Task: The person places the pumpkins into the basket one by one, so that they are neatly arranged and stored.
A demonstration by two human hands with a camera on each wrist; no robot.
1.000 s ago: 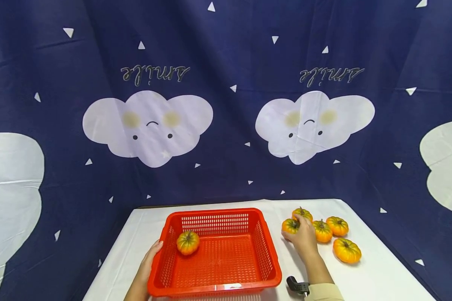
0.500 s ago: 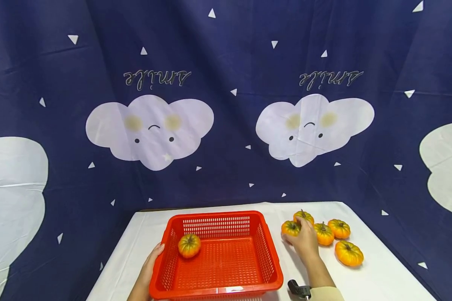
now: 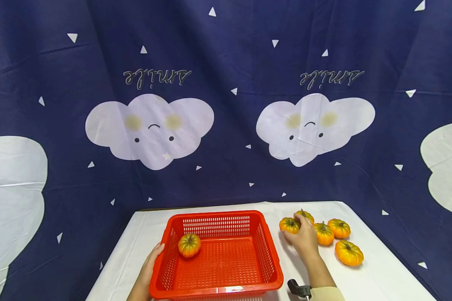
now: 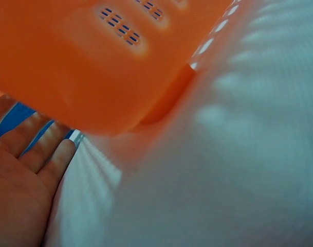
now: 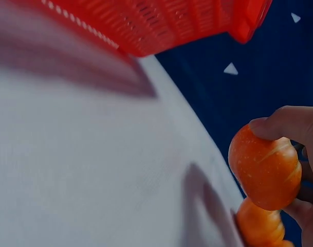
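Note:
My right hand [image 3: 306, 241] pinches a small orange-and-green pumpkin [image 3: 288, 225] between thumb and fingers. In the right wrist view this pumpkin [image 5: 261, 167] appears raised, its shadow lying on the white cloth. A red perforated plastic basket [image 3: 218, 271] stands left of that hand, with one pumpkin [image 3: 189, 245] inside near its left wall. At the basket's left side rests my left hand [image 3: 147, 269]. Its fingers [image 4: 35, 141] look extended against the basket's outer side in the left wrist view, their tips partly hidden.
Several more pumpkins [image 3: 348, 253] lie on the right of the white-covered table [image 3: 376, 280], close around my right hand. Behind the table hangs a dark blue curtain [image 3: 233, 175] printed with clouds. A black wrist device [image 3: 298, 288] sits by my right sleeve.
The pumpkin in my right hand has shifted slightly left and up over the last half second. My left hand and the basket keep their places; the head view has tilted a little.

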